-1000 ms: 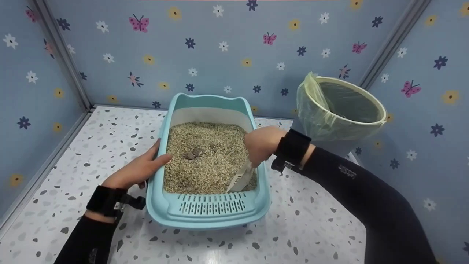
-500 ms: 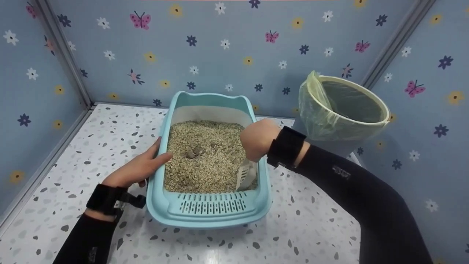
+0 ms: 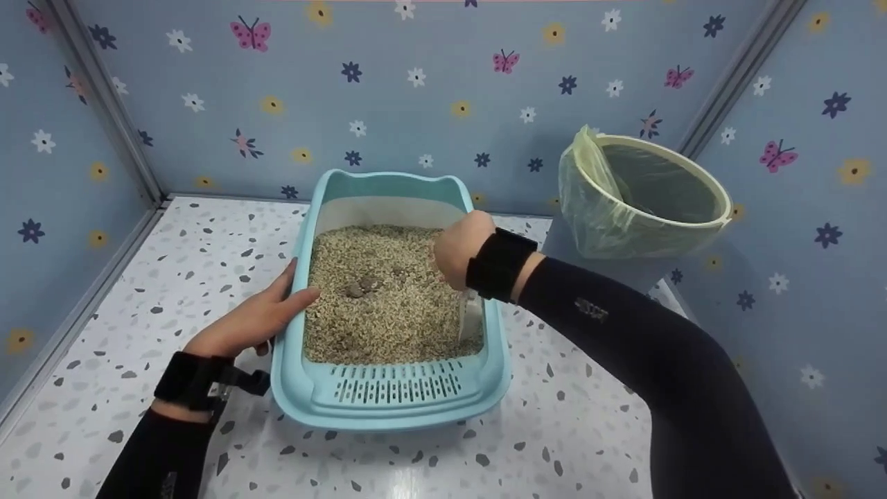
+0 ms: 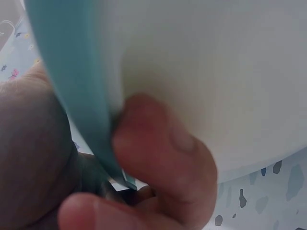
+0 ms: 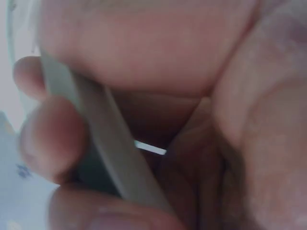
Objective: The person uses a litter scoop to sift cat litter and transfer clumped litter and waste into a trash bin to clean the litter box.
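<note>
A light-blue litter box (image 3: 388, 414) stands on the speckled surface, filled with tan granular litter (image 3: 388, 326). My left hand (image 3: 242, 322) grips its left rim, thumb over the top. The left wrist view shows fingers (image 4: 163, 148) bent against the white outer wall below the rim. Over the right side of the box, my right hand (image 3: 463, 249) holds a pale litter scoop (image 3: 472, 320). In the right wrist view, fingers curl round the scoop's handle (image 5: 108, 129). The scoop's blade stands steeply in the litter by the right wall, its lower end hidden. Dark clumps (image 3: 362, 286) lie left of centre.
A bin (image 3: 682, 222) lined with a translucent yellowish bag (image 3: 603, 225) stands at the back right, beyond my right forearm. Blue walls (image 3: 416, 111) with flowers and butterflies enclose the back and sides. The speckled surface (image 3: 554, 443) extends around the box.
My right hand has moved left and slightly away from me, and the scoop has swung more upright against the right wall. My left hand keeps its grip on the rim.
</note>
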Motion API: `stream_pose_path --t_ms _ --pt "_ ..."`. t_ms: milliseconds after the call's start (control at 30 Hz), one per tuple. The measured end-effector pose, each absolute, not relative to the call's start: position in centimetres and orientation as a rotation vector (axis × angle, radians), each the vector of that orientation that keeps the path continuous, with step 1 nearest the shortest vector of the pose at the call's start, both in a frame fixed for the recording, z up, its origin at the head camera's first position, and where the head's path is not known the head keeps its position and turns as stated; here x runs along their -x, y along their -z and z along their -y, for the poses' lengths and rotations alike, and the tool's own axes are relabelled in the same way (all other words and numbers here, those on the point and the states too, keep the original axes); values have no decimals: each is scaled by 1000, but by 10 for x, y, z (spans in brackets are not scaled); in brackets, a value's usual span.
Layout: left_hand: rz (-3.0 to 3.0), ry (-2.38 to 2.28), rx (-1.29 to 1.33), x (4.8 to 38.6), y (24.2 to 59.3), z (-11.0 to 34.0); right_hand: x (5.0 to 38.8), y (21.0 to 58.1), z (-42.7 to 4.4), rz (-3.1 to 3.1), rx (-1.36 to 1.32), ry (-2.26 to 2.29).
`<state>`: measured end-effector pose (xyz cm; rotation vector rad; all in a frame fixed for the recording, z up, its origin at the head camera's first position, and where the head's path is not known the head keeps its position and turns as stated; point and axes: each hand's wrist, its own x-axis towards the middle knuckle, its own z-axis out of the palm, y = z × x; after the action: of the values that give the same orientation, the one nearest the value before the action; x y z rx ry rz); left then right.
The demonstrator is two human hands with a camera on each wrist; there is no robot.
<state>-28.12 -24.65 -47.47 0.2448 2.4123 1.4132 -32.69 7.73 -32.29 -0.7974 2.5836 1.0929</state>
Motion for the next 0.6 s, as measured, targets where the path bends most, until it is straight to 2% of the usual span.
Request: stream_pose_path --t_ms 367,600 --pt "-2405 -1385 -226 282 471 246 355 335 -108 -2658 959 -827" --pt "-2403 -1377 -216 282 473 245 365 344 -117 -2658 964 -627"
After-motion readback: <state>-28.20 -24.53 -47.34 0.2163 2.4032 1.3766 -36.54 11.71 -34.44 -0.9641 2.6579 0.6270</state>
